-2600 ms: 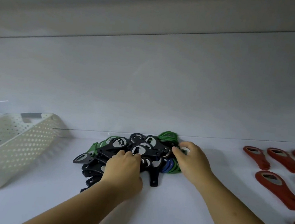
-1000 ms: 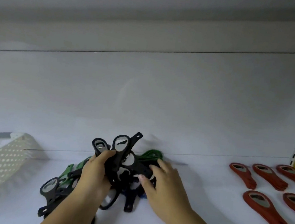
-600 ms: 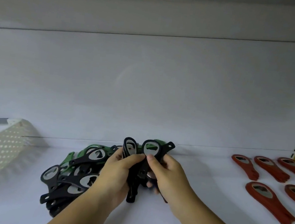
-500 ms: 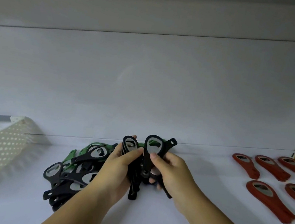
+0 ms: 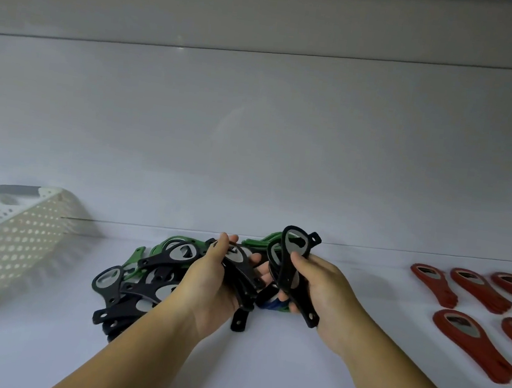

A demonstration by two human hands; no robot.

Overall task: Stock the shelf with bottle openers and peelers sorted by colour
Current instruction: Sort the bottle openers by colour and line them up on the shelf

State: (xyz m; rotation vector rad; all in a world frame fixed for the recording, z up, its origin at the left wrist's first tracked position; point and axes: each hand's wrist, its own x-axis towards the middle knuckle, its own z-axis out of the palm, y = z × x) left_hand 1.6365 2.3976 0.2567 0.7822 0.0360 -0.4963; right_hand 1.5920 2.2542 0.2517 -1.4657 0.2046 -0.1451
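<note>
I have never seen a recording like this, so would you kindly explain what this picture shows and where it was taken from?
There is no machine here: a person works with bare hands, and the one camera sits on their head, looking forward and down. The left hand grips a bunch of black bottle openers; the right hand grips a second black bunch. Next to them, on the white shelf, lies a mixed pile of black and green openers. Red openers lie in rows to the right, and a white perforated basket is on the left.
</note>
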